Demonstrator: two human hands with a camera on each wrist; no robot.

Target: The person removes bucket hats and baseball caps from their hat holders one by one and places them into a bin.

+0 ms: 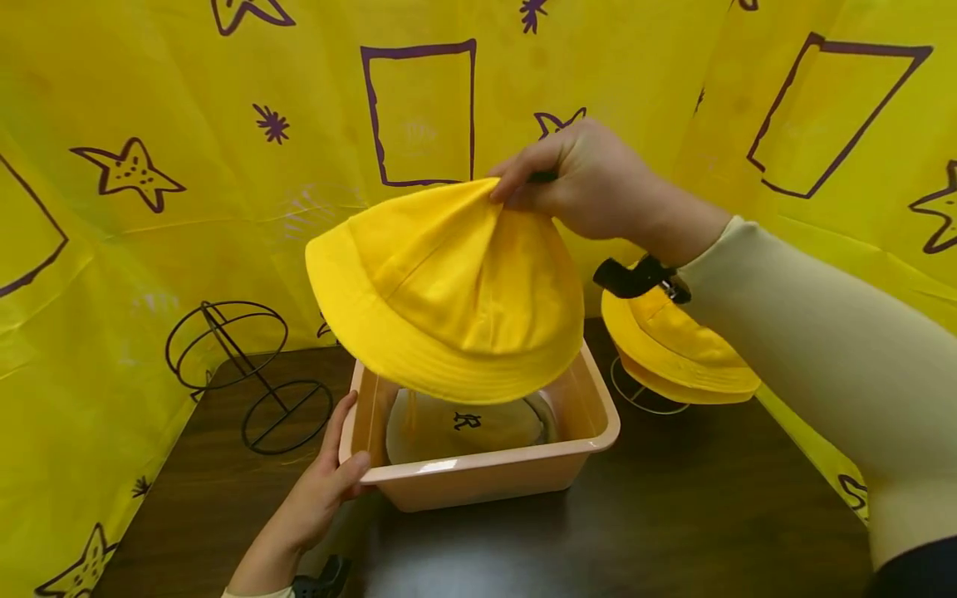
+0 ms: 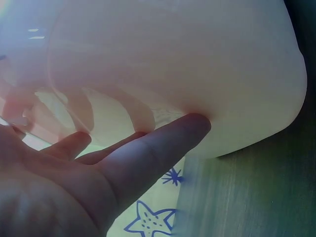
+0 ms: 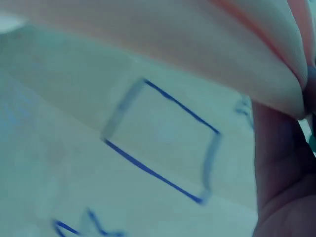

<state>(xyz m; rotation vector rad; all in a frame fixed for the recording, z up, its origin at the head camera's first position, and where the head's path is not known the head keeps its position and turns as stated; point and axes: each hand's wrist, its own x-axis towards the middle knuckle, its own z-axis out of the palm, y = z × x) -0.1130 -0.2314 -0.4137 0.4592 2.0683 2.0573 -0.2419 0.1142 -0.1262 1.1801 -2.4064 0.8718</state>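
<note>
My right hand (image 1: pixel 586 178) pinches the crown of a yellow bucket hat (image 1: pixel 449 291), which hangs brim down above a pink plastic basin (image 1: pixel 486 477). Creases run down the cloth from the pinch; in the right wrist view the hat's fabric (image 3: pixel 173 42) spans the top. Around the basin's front left corner my left hand (image 1: pixel 325 486) has its thumb on one side and fingers on the other. The left wrist view shows these fingers (image 2: pixel 163 143) against the basin wall (image 2: pixel 163 59). Inside the basin lies a pale beige item (image 1: pixel 434 428) with a dark mark, partly hidden under the hat.
On the left of the dark table (image 1: pixel 673 515) stands a black wire hat stand (image 1: pixel 250 365), bare. More yellow hats (image 1: pixel 673 349) sit stacked on another wire stand (image 1: pixel 635 397) at the right, partly behind my right forearm. A yellow sheet (image 1: pixel 321 100) with purple drawings surrounds the table.
</note>
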